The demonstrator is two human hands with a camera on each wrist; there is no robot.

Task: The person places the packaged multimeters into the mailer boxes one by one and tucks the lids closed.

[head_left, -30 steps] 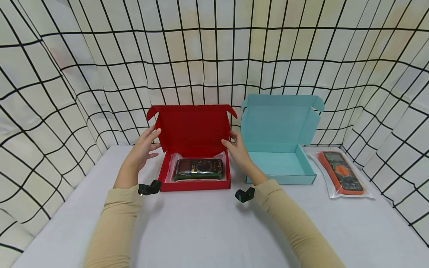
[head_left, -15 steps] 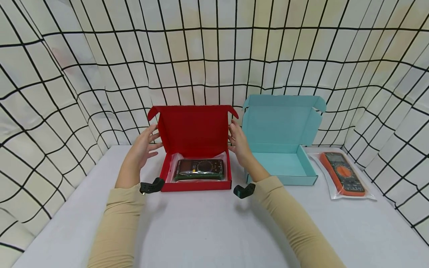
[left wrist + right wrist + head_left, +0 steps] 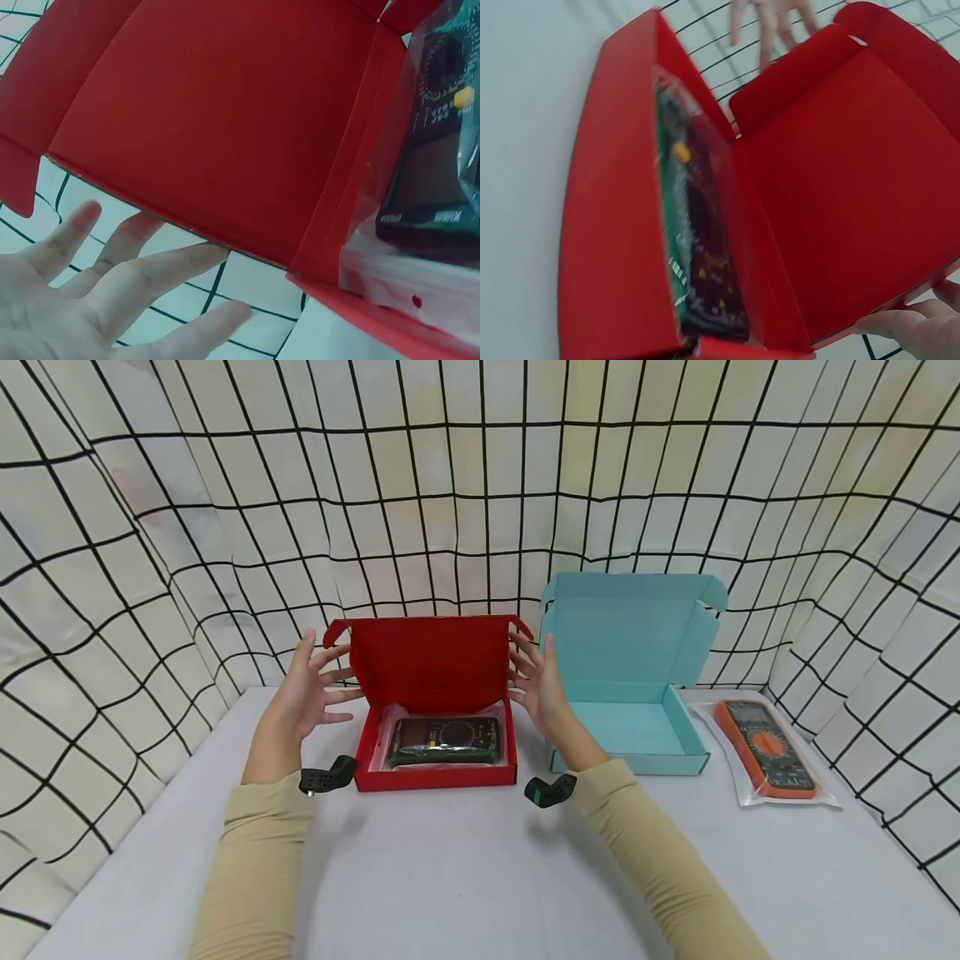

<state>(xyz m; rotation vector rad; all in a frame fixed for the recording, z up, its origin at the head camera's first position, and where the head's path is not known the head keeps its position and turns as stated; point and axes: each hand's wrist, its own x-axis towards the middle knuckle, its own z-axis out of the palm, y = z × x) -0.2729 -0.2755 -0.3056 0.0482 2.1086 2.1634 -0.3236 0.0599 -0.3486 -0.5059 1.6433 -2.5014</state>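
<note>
A red cardboard box (image 3: 435,779) stands on the table with its lid (image 3: 431,656) raised and tilted a little forward. Inside lies a dark multimeter (image 3: 444,740) with a green edge, in a clear plastic bag. My left hand (image 3: 300,693) is at the lid's left side, fingers spread; in the left wrist view, some fingertips reach behind the lid's edge (image 3: 172,217). On the opposite side, my right hand (image 3: 542,689) has its fingers extended behind the lid's right edge. The right wrist view shows those fingers (image 3: 900,324) at that edge.
A teal box (image 3: 630,764) with its lid up stands just right of the red one. Further right lies an orange multimeter (image 3: 767,743) in a clear bag. White sheeting (image 3: 502,527) with black grid lines encloses the back and sides of the white table (image 3: 450,877).
The red lid has tipped forward, its top edge now lower. My right thumb has left the lid's inner face, and that hand's fingers have straightened. My left fingers have spread wider.
</note>
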